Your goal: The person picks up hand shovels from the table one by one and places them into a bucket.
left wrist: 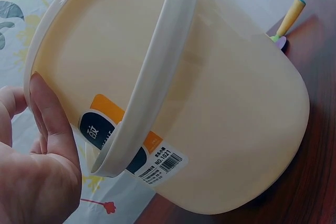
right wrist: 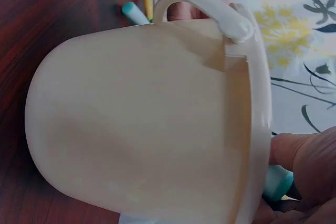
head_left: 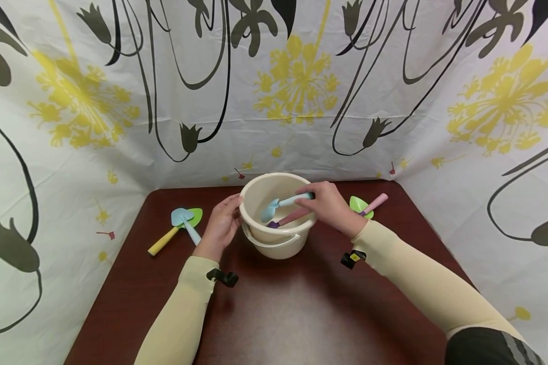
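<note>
A cream plastic bucket (head_left: 274, 247) stands on the dark wooden table (head_left: 301, 314), its bail handle folded down at the front. My left hand (head_left: 221, 223) rests flat against the bucket's left side, thumb (left wrist: 50, 114) lying along the wall (left wrist: 210, 103). My right hand (head_left: 329, 205) pinches the handle of a light blue toy shovel (head_left: 274, 205), whose blade points down into the bucket. In the right wrist view the teal handle end (right wrist: 278, 182) shows under the thumb beside the bucket (right wrist: 142, 119). A purple-and-pink tool (head_left: 288, 219) leans inside the bucket.
To the left of the bucket lie a blue shovel (head_left: 184, 220) and a green shovel with a yellow handle (head_left: 164, 241). A green shovel with a pink handle (head_left: 367, 205) lies to the right. A flower-patterned cloth (head_left: 297, 86) walls three sides of the table.
</note>
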`<state>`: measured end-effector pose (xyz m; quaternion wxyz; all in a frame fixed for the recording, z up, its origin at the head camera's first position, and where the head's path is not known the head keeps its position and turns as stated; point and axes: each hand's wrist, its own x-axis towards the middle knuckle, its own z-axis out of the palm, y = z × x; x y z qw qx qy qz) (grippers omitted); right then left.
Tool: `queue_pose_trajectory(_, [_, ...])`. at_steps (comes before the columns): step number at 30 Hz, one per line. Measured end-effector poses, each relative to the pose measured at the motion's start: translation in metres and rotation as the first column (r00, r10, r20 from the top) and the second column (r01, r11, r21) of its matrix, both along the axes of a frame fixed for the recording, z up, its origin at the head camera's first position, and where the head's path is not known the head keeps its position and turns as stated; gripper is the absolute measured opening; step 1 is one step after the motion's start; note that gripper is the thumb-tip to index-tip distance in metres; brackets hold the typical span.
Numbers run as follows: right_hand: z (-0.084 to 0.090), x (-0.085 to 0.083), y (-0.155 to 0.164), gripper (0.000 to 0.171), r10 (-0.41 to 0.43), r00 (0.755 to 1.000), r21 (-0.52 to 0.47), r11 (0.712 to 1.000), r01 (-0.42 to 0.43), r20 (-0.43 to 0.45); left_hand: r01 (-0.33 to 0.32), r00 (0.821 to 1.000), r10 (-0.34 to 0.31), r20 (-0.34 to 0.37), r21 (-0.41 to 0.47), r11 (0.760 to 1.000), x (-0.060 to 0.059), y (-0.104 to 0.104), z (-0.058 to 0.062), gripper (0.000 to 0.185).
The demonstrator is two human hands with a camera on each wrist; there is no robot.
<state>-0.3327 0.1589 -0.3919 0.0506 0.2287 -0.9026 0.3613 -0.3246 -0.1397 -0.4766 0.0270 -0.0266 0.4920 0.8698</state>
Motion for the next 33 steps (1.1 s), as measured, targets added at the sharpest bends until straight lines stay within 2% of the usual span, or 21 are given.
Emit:
queue_pose_trajectory(6, [-0.004,-0.003,-0.008,0.022,0.015,1.000,0.049,0.999,-0.014,-0.010,0.002,1.000,-0.002,0.001,-0.001,1.000,0.000,0.002,0.000,0.029])
queue_pose_trajectory(15, [-0.006,-0.007,-0.017,0.026,0.063,0.998,0.067,0.996,-0.063,-0.004,-0.005,1.000,0.005,0.001,-0.012,1.000,0.000,0.003,0.000,0.027])
queue_pose_trajectory(33, [-0.005,-0.014,-0.031,0.016,0.076,0.997,0.191,0.979,-0.073,-0.008,-0.009,1.000,0.009,0.005,-0.002,1.000,0.002,0.001,0.001,0.027])
